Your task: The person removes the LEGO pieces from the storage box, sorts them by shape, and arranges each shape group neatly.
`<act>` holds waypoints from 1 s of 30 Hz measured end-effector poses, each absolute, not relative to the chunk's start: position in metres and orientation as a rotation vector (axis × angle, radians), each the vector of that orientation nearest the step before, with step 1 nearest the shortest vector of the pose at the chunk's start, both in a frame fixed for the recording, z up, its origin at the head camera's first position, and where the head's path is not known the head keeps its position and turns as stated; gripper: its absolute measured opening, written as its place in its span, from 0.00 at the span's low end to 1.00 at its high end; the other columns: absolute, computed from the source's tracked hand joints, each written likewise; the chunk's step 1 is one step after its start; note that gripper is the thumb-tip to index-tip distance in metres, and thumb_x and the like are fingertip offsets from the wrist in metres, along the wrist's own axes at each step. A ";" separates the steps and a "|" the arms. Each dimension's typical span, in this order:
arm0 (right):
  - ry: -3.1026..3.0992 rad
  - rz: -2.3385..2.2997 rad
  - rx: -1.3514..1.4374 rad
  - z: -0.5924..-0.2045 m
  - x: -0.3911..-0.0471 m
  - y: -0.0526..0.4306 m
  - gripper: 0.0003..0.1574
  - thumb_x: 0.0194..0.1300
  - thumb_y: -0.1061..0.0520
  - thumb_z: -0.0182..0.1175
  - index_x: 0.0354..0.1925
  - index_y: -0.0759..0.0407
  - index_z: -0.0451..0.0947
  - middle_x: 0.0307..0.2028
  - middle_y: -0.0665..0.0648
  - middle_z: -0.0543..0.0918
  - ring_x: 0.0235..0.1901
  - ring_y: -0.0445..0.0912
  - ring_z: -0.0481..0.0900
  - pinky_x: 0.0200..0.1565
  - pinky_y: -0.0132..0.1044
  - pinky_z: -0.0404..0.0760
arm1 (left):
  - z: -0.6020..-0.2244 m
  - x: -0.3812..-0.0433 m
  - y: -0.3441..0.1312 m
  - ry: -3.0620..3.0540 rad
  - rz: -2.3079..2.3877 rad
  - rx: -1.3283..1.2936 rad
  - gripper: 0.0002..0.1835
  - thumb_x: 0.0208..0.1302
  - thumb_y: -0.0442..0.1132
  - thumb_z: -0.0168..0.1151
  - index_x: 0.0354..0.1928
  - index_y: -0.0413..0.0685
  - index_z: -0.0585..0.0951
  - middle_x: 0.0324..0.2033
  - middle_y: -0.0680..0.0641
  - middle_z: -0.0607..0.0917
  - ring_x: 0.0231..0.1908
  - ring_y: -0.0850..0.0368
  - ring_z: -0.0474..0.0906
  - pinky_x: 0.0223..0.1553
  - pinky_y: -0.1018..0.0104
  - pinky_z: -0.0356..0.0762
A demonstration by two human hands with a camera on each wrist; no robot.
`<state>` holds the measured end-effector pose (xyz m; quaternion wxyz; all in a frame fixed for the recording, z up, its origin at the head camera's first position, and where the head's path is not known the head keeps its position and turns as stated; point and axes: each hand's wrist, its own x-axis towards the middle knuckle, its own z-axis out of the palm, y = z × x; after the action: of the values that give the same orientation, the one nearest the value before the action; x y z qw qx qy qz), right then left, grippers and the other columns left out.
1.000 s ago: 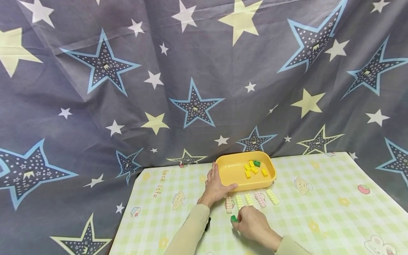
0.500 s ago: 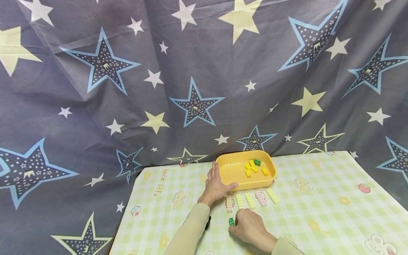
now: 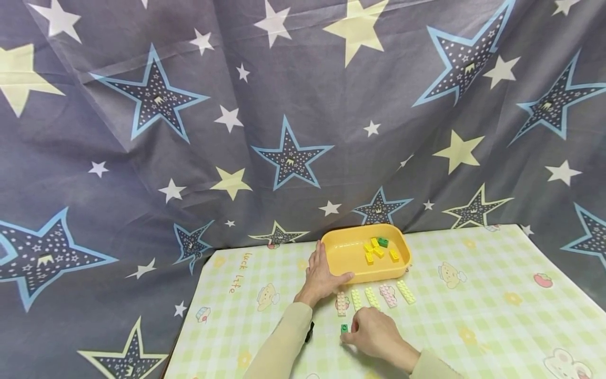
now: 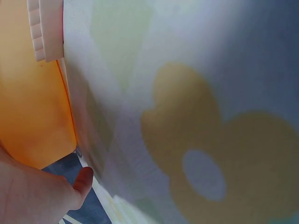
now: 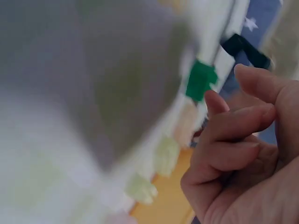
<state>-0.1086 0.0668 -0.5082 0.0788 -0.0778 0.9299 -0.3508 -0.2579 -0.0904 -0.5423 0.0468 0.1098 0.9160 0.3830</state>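
Note:
In the head view my left hand (image 3: 320, 275) rests against the left end of a yellow plastic tub (image 3: 338, 237), fingers along its side and thumb spread toward the front wall. My right hand (image 3: 374, 331) is low over the table beside a small green building brick (image 3: 344, 329). In the right wrist view the green brick (image 5: 200, 80) stands just past the index fingertip, with the thumb apart from it; whether the fingertip touches it I cannot tell. A pale pink long brick (image 3: 341, 304) lies between the hands, at the left end of a row.
Pale yellow-green long bricks (image 3: 405, 292) and another pink long brick (image 3: 388, 296) continue the row before the tub. Inside the tub lie several small yellow bricks (image 3: 369, 258) and a dark green brick (image 3: 383, 242). A star-patterned curtain (image 3: 293, 210) hangs behind the checkered tabletop (image 3: 454, 326).
The green brick has turned from a tilt to straight, and my right fingers have eased away from it to the right. The left hand and the tub stay in place.

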 end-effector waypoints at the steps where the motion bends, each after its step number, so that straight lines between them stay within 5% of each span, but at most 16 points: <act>1: 2.799 -1.042 -0.211 -0.503 -0.111 0.070 0.21 0.59 0.46 0.81 0.19 0.50 0.82 0.19 0.44 0.79 0.20 0.39 0.70 0.23 0.29 0.69 | -0.542 -0.258 -0.090 2.797 1.167 0.334 0.72 0.61 0.66 0.78 0.90 0.43 0.41 0.91 0.42 0.41 0.89 0.37 0.44 0.85 0.27 0.49; 12: 2.938 -0.941 0.018 -0.459 -0.158 0.106 0.20 0.64 0.47 0.78 0.20 0.51 0.84 0.19 0.47 0.82 0.20 0.43 0.75 0.23 0.33 0.70 | -0.542 -0.258 -0.089 2.806 1.174 0.312 0.72 0.60 0.64 0.79 0.89 0.43 0.41 0.90 0.43 0.42 0.88 0.37 0.45 0.85 0.27 0.48; 30: 3.080 -0.839 0.091 -0.474 -0.232 0.138 0.25 0.65 0.47 0.76 0.15 0.50 0.80 0.15 0.47 0.76 0.19 0.44 0.72 0.22 0.36 0.66 | -0.543 -0.257 -0.089 2.807 1.170 0.280 0.72 0.60 0.64 0.79 0.90 0.44 0.41 0.91 0.43 0.43 0.88 0.38 0.45 0.86 0.30 0.49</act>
<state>-0.2317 0.1376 -0.4737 -0.0259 0.0284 0.9641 -0.2626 -0.2570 -0.0888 -0.5425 0.0438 0.0916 0.9182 0.3828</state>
